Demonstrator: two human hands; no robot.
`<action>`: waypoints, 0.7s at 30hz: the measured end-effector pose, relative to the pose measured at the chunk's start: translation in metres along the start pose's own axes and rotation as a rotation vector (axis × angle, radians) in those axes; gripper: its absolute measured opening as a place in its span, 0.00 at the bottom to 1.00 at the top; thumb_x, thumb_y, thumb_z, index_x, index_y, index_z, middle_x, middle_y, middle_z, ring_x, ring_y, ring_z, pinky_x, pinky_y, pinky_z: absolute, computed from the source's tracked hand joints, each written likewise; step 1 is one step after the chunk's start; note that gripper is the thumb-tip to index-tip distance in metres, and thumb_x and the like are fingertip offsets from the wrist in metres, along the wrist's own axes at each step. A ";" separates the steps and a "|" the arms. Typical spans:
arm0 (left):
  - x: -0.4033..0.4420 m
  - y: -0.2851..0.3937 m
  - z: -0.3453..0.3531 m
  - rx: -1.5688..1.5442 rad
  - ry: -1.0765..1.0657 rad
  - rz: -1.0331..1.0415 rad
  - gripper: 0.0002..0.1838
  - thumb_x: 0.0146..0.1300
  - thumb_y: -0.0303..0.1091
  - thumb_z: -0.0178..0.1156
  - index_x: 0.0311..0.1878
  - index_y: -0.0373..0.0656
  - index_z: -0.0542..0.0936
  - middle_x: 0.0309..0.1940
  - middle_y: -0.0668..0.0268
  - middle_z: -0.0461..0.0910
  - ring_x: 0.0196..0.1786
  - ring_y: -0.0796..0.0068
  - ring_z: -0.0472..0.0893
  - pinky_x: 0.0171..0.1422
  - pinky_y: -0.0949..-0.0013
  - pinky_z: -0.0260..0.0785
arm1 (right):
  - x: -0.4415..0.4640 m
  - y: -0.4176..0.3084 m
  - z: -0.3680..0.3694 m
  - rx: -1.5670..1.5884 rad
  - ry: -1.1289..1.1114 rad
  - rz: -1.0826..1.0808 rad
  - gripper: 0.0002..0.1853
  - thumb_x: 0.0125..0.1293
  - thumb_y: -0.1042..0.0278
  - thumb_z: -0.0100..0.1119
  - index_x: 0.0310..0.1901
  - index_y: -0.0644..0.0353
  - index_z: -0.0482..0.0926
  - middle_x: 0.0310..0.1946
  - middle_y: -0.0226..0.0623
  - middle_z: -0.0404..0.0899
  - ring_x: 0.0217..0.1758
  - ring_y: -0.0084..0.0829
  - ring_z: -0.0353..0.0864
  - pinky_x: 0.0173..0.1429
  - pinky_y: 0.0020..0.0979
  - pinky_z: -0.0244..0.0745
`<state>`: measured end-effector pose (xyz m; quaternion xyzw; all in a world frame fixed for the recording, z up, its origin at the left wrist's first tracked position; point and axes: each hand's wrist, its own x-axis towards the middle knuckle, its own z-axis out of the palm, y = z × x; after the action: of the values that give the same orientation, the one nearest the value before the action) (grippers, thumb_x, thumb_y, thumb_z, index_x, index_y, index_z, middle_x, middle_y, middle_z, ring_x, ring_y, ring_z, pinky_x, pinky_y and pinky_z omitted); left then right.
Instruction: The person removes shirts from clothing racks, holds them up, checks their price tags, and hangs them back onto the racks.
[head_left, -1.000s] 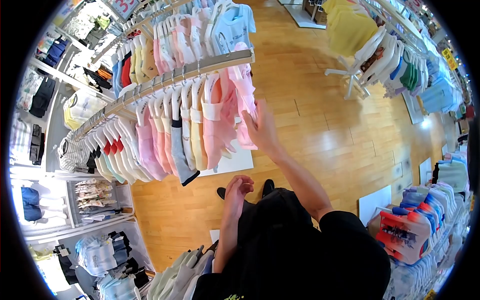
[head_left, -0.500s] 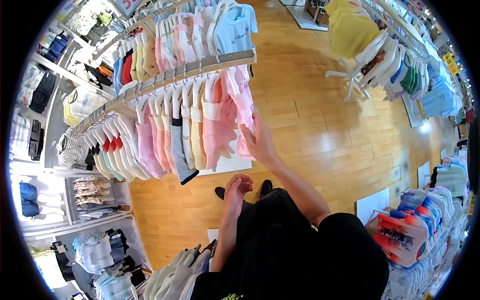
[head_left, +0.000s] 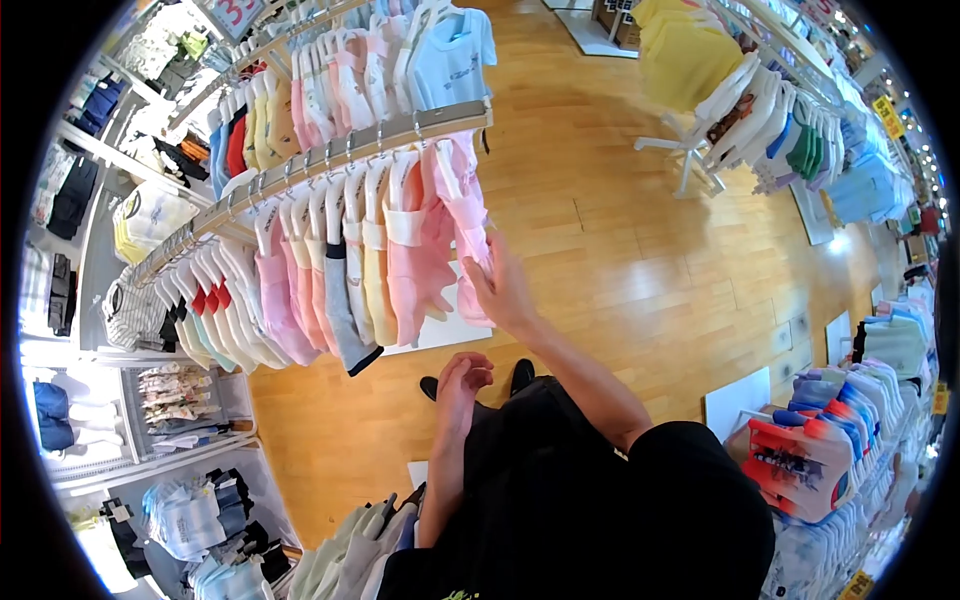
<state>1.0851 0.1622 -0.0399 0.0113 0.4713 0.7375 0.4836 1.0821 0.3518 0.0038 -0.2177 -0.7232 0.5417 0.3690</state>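
Note:
My right hand [head_left: 503, 288] is at the pink children's outfit [head_left: 467, 215] on the near end of a hanging row, its fingers closed at the garment's right edge. Part of the grip is hidden. The outfit hangs from a white hanger. Beside it hang a salmon-pink outfit [head_left: 412, 260], a pale yellow one [head_left: 376, 285] and a grey one [head_left: 343, 300] with dark trim. Lower down, in front of my body, my left hand [head_left: 466, 376] is held up with loosely bent fingers and nothing in it.
The metal rack bar [head_left: 330, 155] carries several hangers, with a second row behind it. Wall shelves [head_left: 100, 400] of folded clothes line the left. Another rack with yellow tops [head_left: 690, 60] stands at upper right, and red-and-white shirts [head_left: 800, 455] hang at lower right. Pale hanging clothes [head_left: 345, 550] are near my left elbow.
The view has shifted slightly, so the rack and its clothes sit a little further left. My right hand stays at the pink outfit, and my left hand keeps its loose bend.

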 end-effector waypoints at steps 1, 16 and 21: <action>0.001 -0.001 -0.001 -0.002 -0.012 -0.006 0.13 0.73 0.33 0.45 0.47 0.37 0.77 0.38 0.60 0.80 0.39 0.72 0.79 0.49 0.70 0.71 | -0.001 0.002 0.001 -0.011 0.008 -0.001 0.19 0.68 0.65 0.56 0.54 0.69 0.67 0.32 0.60 0.78 0.36 0.62 0.78 0.35 0.49 0.69; 0.068 -0.008 -0.013 0.565 -0.123 0.284 0.46 0.54 0.28 0.70 0.74 0.48 0.55 0.67 0.64 0.63 0.65 0.66 0.67 0.60 0.65 0.69 | -0.057 0.001 -0.003 -0.339 -0.065 0.118 0.13 0.61 0.61 0.59 0.39 0.61 0.71 0.29 0.51 0.79 0.35 0.54 0.79 0.37 0.49 0.71; 0.105 -0.059 -0.046 0.488 -0.405 0.313 0.41 0.59 0.22 0.64 0.73 0.47 0.55 0.65 0.66 0.65 0.63 0.74 0.70 0.62 0.70 0.69 | -0.082 -0.010 -0.012 -0.447 -0.070 0.214 0.10 0.60 0.63 0.59 0.36 0.60 0.73 0.31 0.47 0.79 0.38 0.52 0.79 0.40 0.47 0.72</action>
<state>1.0490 0.2121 -0.1534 0.3447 0.5208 0.6509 0.4316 1.1443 0.2972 -0.0098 -0.3505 -0.8102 0.4113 0.2270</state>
